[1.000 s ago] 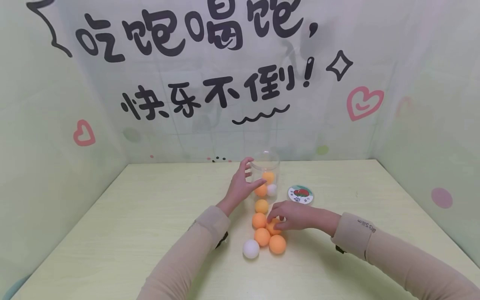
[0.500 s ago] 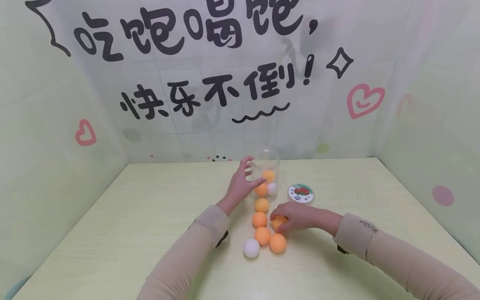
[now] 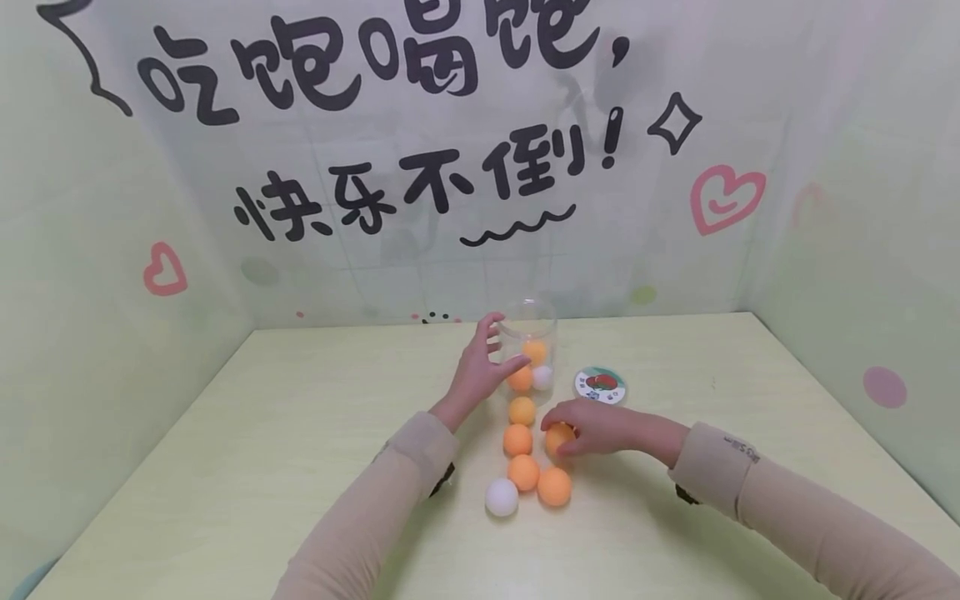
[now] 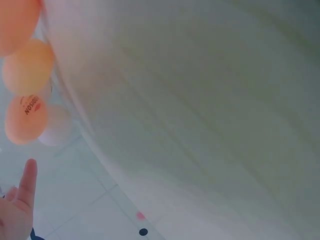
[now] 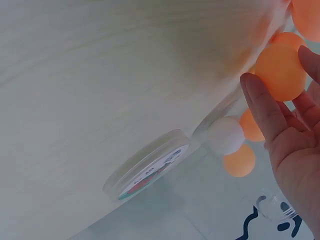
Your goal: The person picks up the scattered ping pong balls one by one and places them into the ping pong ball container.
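Note:
A clear plastic jar (image 3: 528, 321) stands upright at the back of the table, with orange balls and a white ball (image 3: 542, 378) inside. My left hand (image 3: 480, 367) holds its left side, thumb across the front and fingers behind. In the left wrist view only part of that hand (image 4: 19, 207) shows. My right hand (image 3: 596, 427) pinches an orange ping-pong ball (image 5: 281, 72) between thumb and fingers, right of the loose ones. Several orange ping-pong balls (image 3: 522, 472) form a rough line in front of the jar, a white ping-pong ball (image 3: 502, 497) nearest me.
A round lid (image 3: 600, 384) with a printed label lies flat to the right of the jar, just beyond my right hand. The pale wood-grain table (image 3: 315, 417) is bounded by printed cloth walls (image 3: 420, 275) at the back and sides.
My right hand has drawn its orange ball slightly away from the others, to the right and toward the back. The left hand stays at the jar.

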A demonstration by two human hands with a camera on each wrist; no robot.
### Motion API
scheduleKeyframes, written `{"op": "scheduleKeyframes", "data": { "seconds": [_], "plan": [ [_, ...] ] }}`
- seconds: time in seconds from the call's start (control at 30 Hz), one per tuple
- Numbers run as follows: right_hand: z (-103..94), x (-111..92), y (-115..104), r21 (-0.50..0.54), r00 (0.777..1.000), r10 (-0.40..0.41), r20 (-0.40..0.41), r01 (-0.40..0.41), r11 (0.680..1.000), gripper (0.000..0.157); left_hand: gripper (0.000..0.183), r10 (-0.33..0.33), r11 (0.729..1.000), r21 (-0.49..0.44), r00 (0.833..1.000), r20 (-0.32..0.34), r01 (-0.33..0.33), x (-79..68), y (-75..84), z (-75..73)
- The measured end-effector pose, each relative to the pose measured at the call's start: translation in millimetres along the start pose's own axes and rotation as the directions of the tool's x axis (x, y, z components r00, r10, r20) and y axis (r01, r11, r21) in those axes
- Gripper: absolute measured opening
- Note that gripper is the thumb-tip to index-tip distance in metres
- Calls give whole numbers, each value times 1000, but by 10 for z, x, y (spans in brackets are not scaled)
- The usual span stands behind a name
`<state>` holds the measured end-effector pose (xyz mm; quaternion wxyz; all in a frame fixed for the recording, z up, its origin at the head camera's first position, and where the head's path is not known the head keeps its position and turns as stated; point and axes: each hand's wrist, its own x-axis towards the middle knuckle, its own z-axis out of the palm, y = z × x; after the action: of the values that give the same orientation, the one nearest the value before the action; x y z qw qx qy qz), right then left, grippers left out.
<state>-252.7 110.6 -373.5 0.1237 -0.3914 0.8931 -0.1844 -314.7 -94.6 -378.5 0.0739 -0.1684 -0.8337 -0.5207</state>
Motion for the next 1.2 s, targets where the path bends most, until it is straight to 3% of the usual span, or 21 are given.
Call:
{"op": "scheduleKeyframes", "data": {
  "seconds": [0.27,0.57,0.9,1.2],
  "plan": [
    [-71,-26,-15,20,999,-22,-33,22,1000,33,72,1,1000,4,1000,5,-1,-2,2,-12],
    [-174,-49,-29,-46,994,-54,-100,49,998,30,72,4,1000,13,1000,16,-4,17,5,2],
    [-503,-6,-135,-49,996,11,-92,-15,999,34,72,-13,1000,16,1000,14,13,14,9,-2],
    [-780,57,-224,-75,986,24,-163,-36,997,34,72,-21,1000,10,1000,16,21,18,-1,-7]
  ]
}}
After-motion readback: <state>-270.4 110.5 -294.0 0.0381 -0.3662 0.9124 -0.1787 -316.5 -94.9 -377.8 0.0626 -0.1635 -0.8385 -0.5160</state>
